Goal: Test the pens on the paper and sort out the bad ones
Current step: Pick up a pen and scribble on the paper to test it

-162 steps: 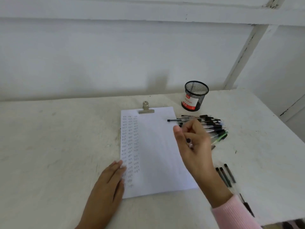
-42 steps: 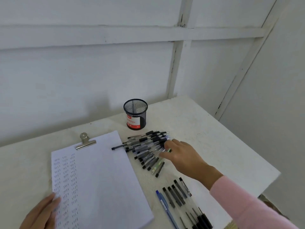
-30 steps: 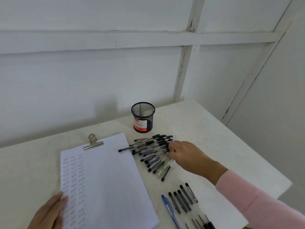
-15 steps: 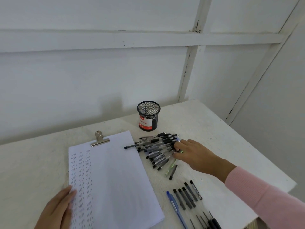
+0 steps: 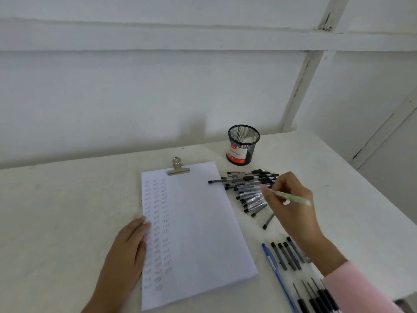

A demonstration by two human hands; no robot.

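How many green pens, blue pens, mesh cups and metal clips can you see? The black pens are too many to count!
green pen: 1
blue pen: 1
mesh cup: 1
metal clip: 1
Total: 4

We hold a pale green pen (image 5: 291,197) tilted above the heap of black-capped pens (image 5: 248,188) just right of the paper (image 5: 203,222). Columns of small marks fill the sheet's left side. A row of pens (image 5: 286,256) lies off its lower right corner.
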